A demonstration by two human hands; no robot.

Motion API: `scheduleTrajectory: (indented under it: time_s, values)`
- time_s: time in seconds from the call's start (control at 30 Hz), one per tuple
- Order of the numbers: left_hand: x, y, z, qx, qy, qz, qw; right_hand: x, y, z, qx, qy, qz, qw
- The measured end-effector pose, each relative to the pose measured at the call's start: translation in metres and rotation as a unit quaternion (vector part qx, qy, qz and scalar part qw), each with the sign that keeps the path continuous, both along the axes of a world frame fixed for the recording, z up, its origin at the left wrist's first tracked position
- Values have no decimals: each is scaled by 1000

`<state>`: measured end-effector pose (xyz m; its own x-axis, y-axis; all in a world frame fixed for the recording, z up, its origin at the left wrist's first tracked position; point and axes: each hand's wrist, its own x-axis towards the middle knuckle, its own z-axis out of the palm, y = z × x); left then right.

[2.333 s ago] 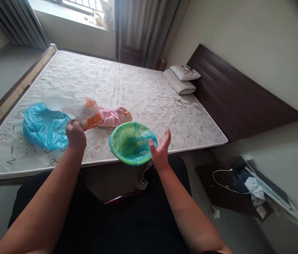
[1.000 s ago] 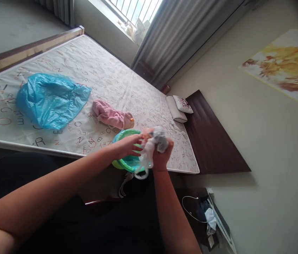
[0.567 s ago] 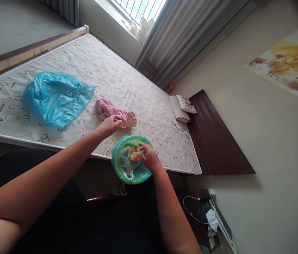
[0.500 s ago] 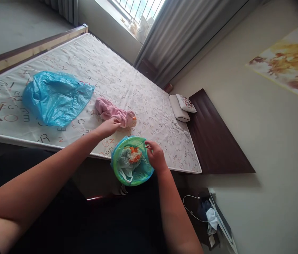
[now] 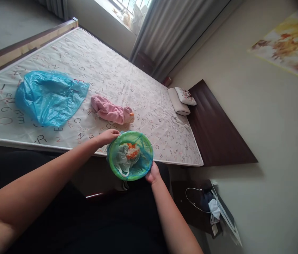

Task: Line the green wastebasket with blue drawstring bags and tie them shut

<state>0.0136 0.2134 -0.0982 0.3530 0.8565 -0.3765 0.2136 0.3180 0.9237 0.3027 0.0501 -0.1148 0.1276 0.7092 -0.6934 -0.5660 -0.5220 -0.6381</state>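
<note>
A green wastebasket with a thin blue plastic liner over its rim is at my lap, its mouth facing me. Inside lie a crumpled whitish plastic bag and something orange and white. My left hand has its fingers closed at the basket's upper left rim. Around the lower right side, my right hand grips the basket, some fingers hidden behind it. Beyond the basket, a bunched pink cloth rests on the mattress, apart from both hands. Left of it spreads a blue plastic bag.
The letter-printed mattress stretches ahead to a dark headboard on the right. Two pillows lie near it. At the lower right stands a dark nightstand with a white cable and cloths.
My left hand has drawn back from beside the pink cloth to the basket's rim. My right hand has moved down from the upper right rim and closed on the lower right side.
</note>
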Motion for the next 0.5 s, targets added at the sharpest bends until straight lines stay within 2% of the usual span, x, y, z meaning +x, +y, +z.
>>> scheduleTrajectory:
  time_s: [0.1,0.2,0.33,0.43,0.5]
  values:
    - [0,6,-1,17,21,49,998,-8,-3,6,7,-8,-54,998]
    - [4,12,-3,51,26,133,989,-10,-6,14,-1,-55,-119,991]
    - [6,19,-4,98,16,219,971,-19,-10,26,-34,-34,-113,992]
    - [1,24,3,90,9,209,974,-29,-9,33,-19,-9,-99,995]
    - [-4,27,11,50,-3,179,983,-34,-5,37,5,-17,-122,992]
